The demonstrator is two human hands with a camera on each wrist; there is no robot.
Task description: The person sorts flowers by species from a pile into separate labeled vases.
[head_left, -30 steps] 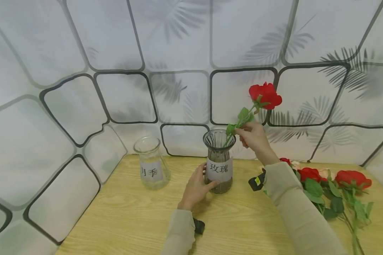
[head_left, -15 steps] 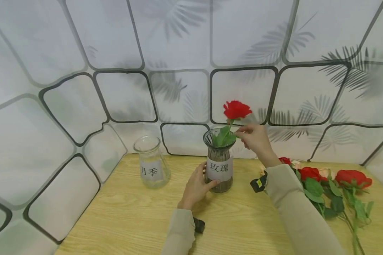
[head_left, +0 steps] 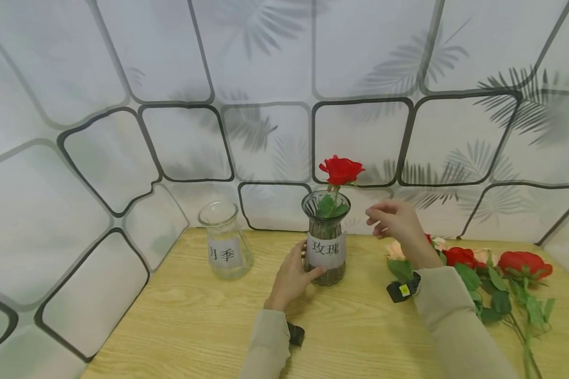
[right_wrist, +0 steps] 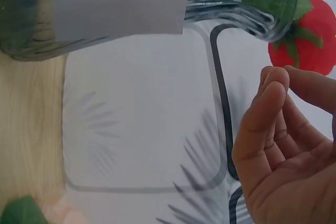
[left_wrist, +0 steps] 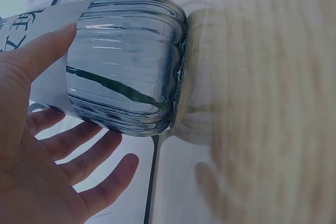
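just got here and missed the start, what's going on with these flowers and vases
A person's left hand holds the smoked-glass vase, which stands upright with one red rose in it. The right hand is raised beside the vase, its fingers holding nothing and apart from the rose. The clear glass vase stands to the left, while more red roses and peach flowers lie on the wooden table at the right.

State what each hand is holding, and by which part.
The left hand holds the gray vase by its body, below the neck; the right hand holds nothing.
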